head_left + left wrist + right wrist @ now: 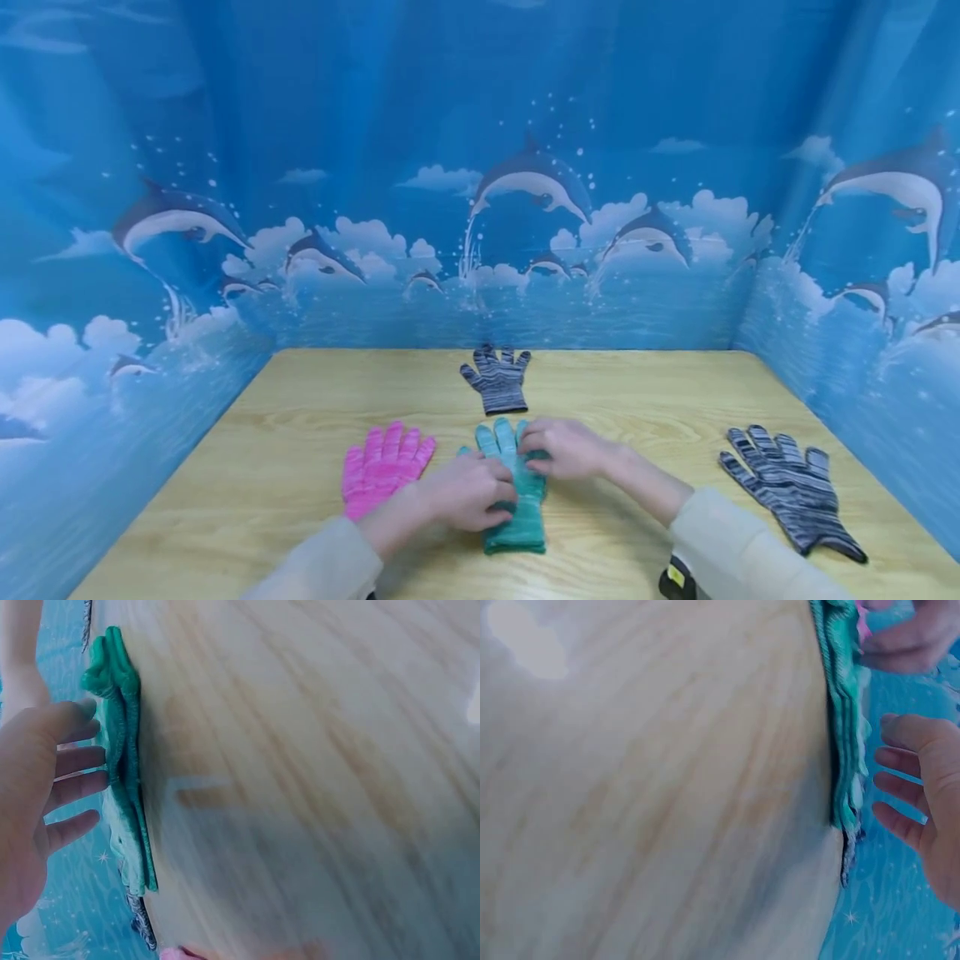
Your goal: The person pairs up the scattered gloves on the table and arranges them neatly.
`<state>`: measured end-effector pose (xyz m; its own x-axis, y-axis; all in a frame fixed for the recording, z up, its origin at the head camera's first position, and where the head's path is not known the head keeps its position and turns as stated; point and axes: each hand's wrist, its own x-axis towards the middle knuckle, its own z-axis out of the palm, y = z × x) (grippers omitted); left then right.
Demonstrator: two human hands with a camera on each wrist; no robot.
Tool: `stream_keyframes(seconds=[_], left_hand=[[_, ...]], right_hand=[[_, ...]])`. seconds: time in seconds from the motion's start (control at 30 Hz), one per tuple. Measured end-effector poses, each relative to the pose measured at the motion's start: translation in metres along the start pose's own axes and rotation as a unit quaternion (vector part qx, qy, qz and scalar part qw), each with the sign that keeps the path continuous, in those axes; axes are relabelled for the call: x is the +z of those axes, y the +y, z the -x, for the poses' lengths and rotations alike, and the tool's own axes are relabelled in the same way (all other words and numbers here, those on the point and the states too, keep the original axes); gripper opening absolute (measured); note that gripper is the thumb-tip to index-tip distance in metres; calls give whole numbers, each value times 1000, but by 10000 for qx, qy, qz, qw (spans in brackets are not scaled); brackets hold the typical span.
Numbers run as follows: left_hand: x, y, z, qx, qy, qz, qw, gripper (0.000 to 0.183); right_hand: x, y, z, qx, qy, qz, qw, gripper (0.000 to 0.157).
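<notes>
A teal-green knitted glove (525,521) lies flat at the front middle of the table, its fingers toward the back. From the side, in the left wrist view, the green glove (124,757) shows layered edges. My left hand (476,492) is over its left side, fingers loosely bent, with fingertips right at the knit. Over the glove's finger end, on the right, is my right hand (562,446). In the right wrist view, the right hand (922,787) has relaxed, slightly spread fingers beside the glove (847,735), and nothing is gripped in it.
A pink glove (386,467) lies to the left, partly covered by my left forearm. One black-and-white striped glove (501,383) is at the back middle, another striped glove (795,487) at the right. A dolphin-print curtain (480,167) surrounds the wooden table (300,450).
</notes>
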<state>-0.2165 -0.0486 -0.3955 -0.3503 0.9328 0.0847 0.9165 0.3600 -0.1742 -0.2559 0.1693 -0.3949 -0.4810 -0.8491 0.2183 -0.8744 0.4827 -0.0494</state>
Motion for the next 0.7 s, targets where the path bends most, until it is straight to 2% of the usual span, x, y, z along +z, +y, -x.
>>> stream_keyframes(seconds=[0.13, 0.3, 0.53, 0.7], left_hand=[[1, 3, 0, 117, -43, -138, 9998, 22], [3, 5, 2, 119, -29, -81, 9999, 23], [4, 5, 0, 57, -125, -59, 9999, 24], [5, 6, -1, 18, -207, -4, 9998, 25]], right_hand=[[-7, 5, 3, 405, 88, 27, 9991, 18], [-16, 11, 9, 988, 150, 56, 9950, 19], [-31, 21, 29, 2041, 134, 154, 9787, 21], [-39, 30, 50, 2388, 199, 245, 9706, 21]])
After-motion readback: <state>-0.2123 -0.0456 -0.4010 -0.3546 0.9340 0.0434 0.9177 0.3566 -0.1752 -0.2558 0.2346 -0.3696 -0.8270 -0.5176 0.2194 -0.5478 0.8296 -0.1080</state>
